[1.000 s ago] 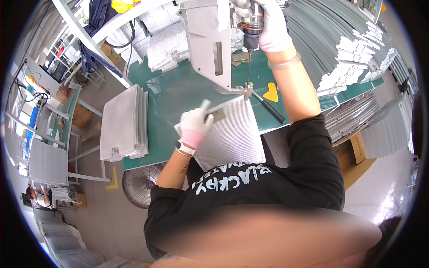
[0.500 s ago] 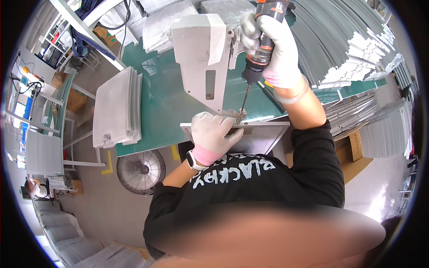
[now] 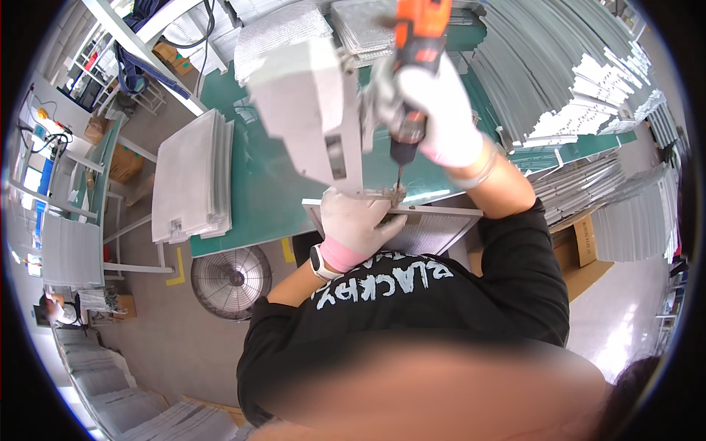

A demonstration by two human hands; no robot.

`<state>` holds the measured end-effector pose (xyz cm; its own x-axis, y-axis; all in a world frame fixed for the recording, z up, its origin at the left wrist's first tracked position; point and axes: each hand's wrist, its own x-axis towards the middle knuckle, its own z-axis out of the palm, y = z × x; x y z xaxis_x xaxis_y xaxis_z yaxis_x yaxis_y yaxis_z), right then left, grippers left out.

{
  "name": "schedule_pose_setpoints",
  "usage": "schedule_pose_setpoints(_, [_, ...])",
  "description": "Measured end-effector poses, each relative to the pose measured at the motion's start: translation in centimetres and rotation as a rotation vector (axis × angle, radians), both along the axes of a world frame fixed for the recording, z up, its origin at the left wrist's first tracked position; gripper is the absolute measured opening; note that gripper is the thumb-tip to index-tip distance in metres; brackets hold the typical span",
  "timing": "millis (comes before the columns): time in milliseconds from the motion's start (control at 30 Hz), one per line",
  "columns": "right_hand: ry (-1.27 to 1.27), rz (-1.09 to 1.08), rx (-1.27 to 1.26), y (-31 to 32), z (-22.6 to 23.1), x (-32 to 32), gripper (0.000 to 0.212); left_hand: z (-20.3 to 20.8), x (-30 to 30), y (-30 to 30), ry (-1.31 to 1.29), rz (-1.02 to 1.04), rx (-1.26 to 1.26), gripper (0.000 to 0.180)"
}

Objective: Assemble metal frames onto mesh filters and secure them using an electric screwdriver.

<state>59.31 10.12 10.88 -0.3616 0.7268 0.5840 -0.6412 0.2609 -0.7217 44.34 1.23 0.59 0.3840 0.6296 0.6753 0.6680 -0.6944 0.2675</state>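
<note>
The left hand (image 3: 353,226) is gloved; its fingers and thumb pinch the framed edge of the mesh panel (image 3: 437,229). The panel stands tilted, reaching out to the right of those fingers, close to the person's shirt (image 3: 412,316). The right hand (image 3: 447,114), also gloved, has its fingers closed around the drill (image 3: 423,29); blur hides their exact placing. Below them, the drill's bit (image 3: 399,175) points down at the panel's top edge, just right of the left fingers. The grey housing (image 3: 298,110) is beyond the left fingers and left of the right ones. Under it spreads the green counter (image 3: 257,191). Left of both hands' fingers are the stack (image 3: 190,176) of pale sheets and, lower, the fan (image 3: 232,283). Right of them lie grey strips (image 3: 544,66).
</note>
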Motion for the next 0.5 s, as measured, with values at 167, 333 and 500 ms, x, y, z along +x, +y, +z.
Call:
schedule_pose_setpoints(167, [0.023,0.23,-0.052,-0.3,-1.5,0.5,0.054,-1.4,0.2,-0.6,0.043,-0.015,-0.12,0.029])
schedule_pose_setpoints(333, [0.094,0.366,-0.076,-0.5,-1.6,0.6,0.057,-2.5,0.6,-0.4,-0.044,-0.094,-0.027,0.029])
schedule_pose_setpoints(500, [0.117,0.395,-0.089,-0.2,-2.4,0.9,0.062,-3.2,0.8,-0.1,-0.066,-0.163,-0.061,0.033])
